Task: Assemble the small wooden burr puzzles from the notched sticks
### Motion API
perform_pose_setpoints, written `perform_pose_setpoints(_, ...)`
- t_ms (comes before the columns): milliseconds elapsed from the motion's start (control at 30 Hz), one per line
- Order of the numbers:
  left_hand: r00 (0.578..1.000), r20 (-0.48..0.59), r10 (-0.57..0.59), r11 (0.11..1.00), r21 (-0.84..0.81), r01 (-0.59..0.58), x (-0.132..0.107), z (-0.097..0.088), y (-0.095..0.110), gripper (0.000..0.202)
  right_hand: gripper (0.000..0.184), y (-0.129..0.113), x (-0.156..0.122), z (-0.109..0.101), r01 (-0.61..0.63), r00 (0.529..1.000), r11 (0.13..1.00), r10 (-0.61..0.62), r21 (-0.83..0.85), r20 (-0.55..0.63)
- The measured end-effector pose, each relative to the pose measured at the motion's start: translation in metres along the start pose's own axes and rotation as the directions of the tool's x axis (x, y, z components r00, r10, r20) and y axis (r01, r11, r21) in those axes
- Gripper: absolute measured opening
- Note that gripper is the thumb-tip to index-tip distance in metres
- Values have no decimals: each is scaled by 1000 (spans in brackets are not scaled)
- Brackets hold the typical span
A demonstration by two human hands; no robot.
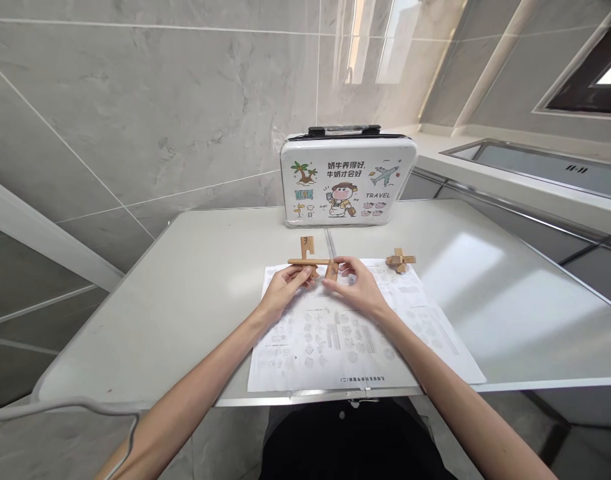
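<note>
Over the far part of a printed paper sheet [330, 367], my left hand [281, 292] is closed on a long wooden puzzle stick [300, 262], which lies level and points right. A notched wooden puzzle piece [306, 243] with a dark mark shows just behind the stick; whether it touches the stick I cannot tell. My right hand [359, 288] pinches a short wooden puzzle piece [332, 271] between thumb and fingers at the stick's right end. To the right, an interlocked cross-shaped wooden puzzle [400, 260] rests by the sheet's far right corner.
A white case [348, 180] with cartoon prints and a black handle stands upright at the back of the pale folding table [185, 287]. Tiled wall rises behind it. On the right runs a counter [510, 173] with an inset panel. A pale cable [75, 405] crosses at lower left.
</note>
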State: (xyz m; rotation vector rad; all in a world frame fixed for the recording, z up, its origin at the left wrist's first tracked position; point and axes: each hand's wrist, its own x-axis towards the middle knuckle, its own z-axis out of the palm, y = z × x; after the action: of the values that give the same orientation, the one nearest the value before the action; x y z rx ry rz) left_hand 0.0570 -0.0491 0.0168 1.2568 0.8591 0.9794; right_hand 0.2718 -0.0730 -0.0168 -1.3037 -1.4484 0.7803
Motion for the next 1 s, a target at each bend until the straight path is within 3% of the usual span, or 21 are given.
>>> perform_pose_setpoints(133,1000,-17,23,999,44,-22,-1,1,3,39,57,5,8,-6,-220,975,885,208,410,75)
perform_pose_setpoints(233,999,-21,26,998,61,-24,-2,2,1,37,53,8,9,-7,-235,972,773,193,589,134)
perform_pose_setpoints(333,1000,-17,21,998,60,-20,-2,2,-2,37,54,7,7,-6,-232,971,721,129,653,202)
perform_pose_setpoints(500,999,-29,24,997,80,-22,-1,1,-4,36,61,3,4,-4,-235,952,714,32,660,304)
perform_pose_setpoints(667,998,-38,48,989,144,-42,-3,2,-3,33,66,2,3,-4,-228,952,793,62,564,299)
perform_pose_setpoints(833,995,-28,93,940,332,-79,-7,6,-3,25,65,-3,-1,-1,-214,950,862,75,459,302)
perform_pose_setpoints(1000,989,108,98,924,358,-131,-10,8,-1,37,60,-5,-2,-2,-200,960,879,87,432,267)
